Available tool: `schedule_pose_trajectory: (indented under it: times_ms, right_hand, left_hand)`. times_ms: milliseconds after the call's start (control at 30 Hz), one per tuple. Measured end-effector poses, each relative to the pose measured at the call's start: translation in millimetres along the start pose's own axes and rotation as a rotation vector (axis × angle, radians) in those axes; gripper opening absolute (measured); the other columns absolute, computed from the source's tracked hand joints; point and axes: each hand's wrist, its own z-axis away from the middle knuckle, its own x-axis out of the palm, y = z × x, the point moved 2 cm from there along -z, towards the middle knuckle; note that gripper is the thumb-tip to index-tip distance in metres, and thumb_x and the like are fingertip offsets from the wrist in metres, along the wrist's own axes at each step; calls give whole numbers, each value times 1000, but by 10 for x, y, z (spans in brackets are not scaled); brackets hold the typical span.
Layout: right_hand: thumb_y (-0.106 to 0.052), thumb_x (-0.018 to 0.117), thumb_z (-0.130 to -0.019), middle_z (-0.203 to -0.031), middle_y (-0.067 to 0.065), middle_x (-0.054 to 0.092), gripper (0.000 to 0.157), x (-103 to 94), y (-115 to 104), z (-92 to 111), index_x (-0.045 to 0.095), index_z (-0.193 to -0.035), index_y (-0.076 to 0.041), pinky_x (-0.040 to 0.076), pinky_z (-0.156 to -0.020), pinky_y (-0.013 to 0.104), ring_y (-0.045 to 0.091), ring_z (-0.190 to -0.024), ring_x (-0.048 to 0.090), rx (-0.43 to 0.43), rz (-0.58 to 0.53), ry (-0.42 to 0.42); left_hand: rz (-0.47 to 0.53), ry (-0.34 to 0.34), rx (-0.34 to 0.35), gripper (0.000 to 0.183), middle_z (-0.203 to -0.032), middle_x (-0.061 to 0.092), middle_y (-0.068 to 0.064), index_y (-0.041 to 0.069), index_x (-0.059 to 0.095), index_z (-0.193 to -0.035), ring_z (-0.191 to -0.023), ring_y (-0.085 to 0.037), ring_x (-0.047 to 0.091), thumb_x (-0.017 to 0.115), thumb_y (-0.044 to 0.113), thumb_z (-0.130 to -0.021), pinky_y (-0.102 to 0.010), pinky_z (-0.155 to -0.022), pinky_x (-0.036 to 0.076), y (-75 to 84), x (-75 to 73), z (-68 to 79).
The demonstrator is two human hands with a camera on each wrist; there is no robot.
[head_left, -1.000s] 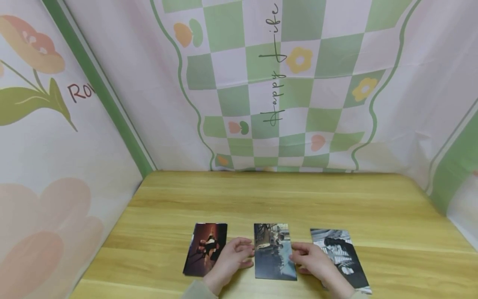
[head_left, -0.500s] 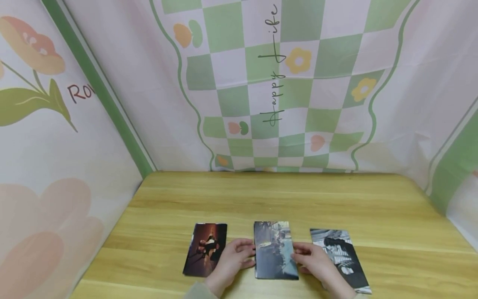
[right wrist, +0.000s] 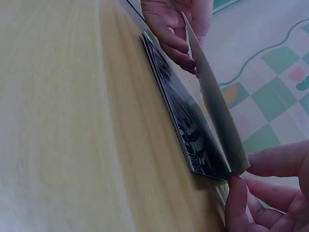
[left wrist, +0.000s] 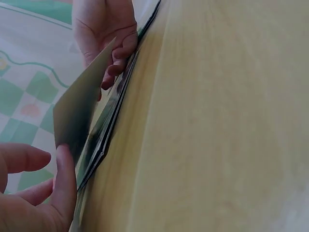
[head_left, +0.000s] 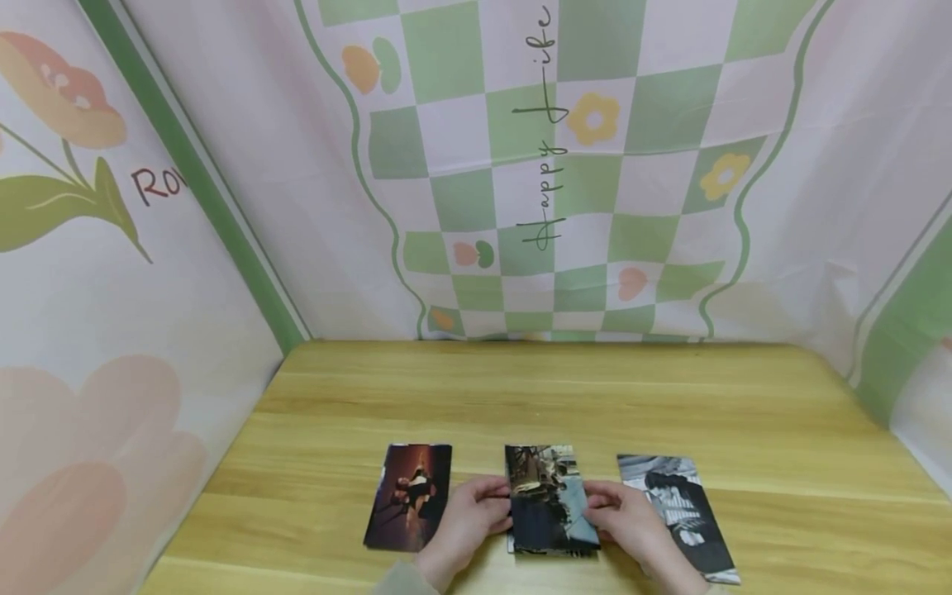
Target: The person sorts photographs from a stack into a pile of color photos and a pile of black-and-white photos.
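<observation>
The middle photo [head_left: 546, 500] is held over a pile [right wrist: 181, 121] of photos, between the table's left and right edges and well towards its near side. Its long axis runs from the far edge of the table [head_left: 357, 388] to the near edge, the near end slanting slightly towards the near right corner. The picture faces up; the wrist views show its pale back, lifted at a tilt from the pile. Near the right hand the two look almost to meet, but contact cannot be told. A strip of the pile shows under the photo's near edge.

The left hand [head_left: 468, 525] holds the photo's left edge, its thumb against the photo and its other fingers curled; the index fingertip stands just off it. The right hand [head_left: 628, 521] pinches the right edge between thumb and index finger.

The left photo [head_left: 411, 496], dark red, lies near the left hand, its near end slanting towards the table's left edge. The right photo [head_left: 673, 504], black and white, lies partly hidden by the right hand, its near end slanting towards the right edge. Behind the far edge hangs a cloth [head_left: 521, 165] with green and white checks.
</observation>
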Motion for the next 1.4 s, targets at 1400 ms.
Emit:
schedule_pose_trajectory:
  times_ms: [1400]
  right_hand:
    - [3, 62, -83, -86, 7, 62, 49, 211, 58, 27, 44, -128, 12, 58, -60, 32, 16, -71, 60, -42, -145, -105]
  left_hand:
    - [-123, -27, -45, 42, -91, 60, -7, -8, 54, -127, -73, -10, 57, 56, -8, -85, -22, -63, 56, 106, -236, 88]
